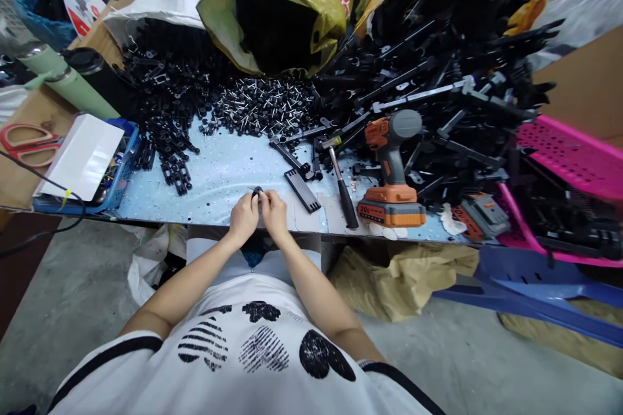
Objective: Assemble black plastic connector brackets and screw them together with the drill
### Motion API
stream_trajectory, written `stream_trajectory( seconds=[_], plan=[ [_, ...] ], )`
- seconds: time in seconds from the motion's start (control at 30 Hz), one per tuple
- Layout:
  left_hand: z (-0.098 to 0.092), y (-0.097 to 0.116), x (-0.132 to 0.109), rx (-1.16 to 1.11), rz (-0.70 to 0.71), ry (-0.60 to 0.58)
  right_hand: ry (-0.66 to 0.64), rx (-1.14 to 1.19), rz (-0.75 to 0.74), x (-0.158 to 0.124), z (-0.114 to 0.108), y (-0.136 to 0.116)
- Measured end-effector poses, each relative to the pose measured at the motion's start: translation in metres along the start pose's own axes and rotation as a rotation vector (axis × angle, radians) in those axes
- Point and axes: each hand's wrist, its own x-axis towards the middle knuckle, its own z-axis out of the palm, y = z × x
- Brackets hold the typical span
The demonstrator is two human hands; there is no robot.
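At the table's front edge my left hand and my right hand meet, fingertips pinched together. Between them is a small black plastic part, mostly covered by the fingers, so its exact kind is hidden. A flat black slotted bar lies just right of my right hand. Beyond it rest a small hammer with a black grip and an orange and grey cordless drill standing on its battery. Ahead of my hands is a heap of small black parts with silver pins.
Black clips pile at left, long black arms at right. Open sacks line the back. A blue basket, scissors and green bottles stand left. A pink basket and spare battery are right.
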Motion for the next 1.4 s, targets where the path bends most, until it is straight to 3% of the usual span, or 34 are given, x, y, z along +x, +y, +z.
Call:
stream_trajectory(
  seconds=[0.07, 0.23, 0.3, 0.4, 0.47, 0.53, 0.63, 0.73, 0.8, 0.9, 0.97, 1.07, 1.13, 1.23, 1.33, 1.4],
  plan=[
    [0.000, 0.002, -0.005, -0.007, 0.021, -0.027, -0.065, 0.032, -0.006, 0.002, -0.004, 0.000],
    [0.004, 0.006, -0.007, 0.079, -0.053, 0.060, -0.115, -0.299, -0.007, -0.001, -0.009, 0.003],
    [-0.001, 0.001, 0.002, 0.084, 0.008, -0.034, -0.152, -0.303, 0.002, 0.002, -0.014, 0.007],
    [-0.019, -0.012, 0.020, -0.022, 0.171, -0.316, -0.264, -0.270, -0.046, 0.011, -0.023, 0.012],
    [-0.032, -0.017, 0.029, -0.014, 0.173, -0.379, -0.310, -0.309, -0.055, 0.015, -0.025, 0.012],
    [-0.038, -0.016, 0.032, 0.080, 0.117, -0.349, -0.294, -0.368, -0.019, 0.015, -0.022, 0.008],
    [-0.033, -0.007, 0.031, 0.148, 0.068, -0.315, -0.236, -0.412, 0.042, 0.012, -0.013, -0.003],
    [-0.019, 0.000, 0.032, 0.099, -0.021, -0.210, -0.181, -0.427, 0.138, 0.012, -0.007, -0.010],
    [-0.014, 0.000, 0.036, 0.016, -0.007, -0.261, -0.181, -0.412, 0.177, 0.015, -0.009, -0.009],
    [-0.024, -0.007, 0.039, 0.045, 0.060, -0.300, -0.173, -0.386, 0.197, 0.023, -0.017, 0.001],
    [-0.035, -0.012, 0.036, 0.114, 0.027, -0.274, -0.110, -0.397, 0.263, 0.029, -0.023, 0.010],
    [-0.046, -0.016, 0.030, 0.020, 0.010, -0.310, -0.089, -0.402, 0.274, 0.033, -0.028, 0.016],
    [-0.044, -0.018, 0.026, -0.037, 0.050, -0.207, -0.108, -0.391, 0.221, 0.032, -0.031, 0.016],
    [-0.037, -0.025, 0.024, -0.054, 0.066, -0.020, -0.058, -0.349, 0.185, 0.025, -0.045, 0.017],
    [-0.034, -0.034, 0.022, -0.043, 0.080, -0.013, 0.053, -0.261, 0.038, 0.015, -0.076, 0.029],
    [-0.035, -0.036, 0.020, 0.015, 0.143, -0.023, 0.198, -0.273, -0.009, 0.011, -0.102, 0.046]
  ],
)
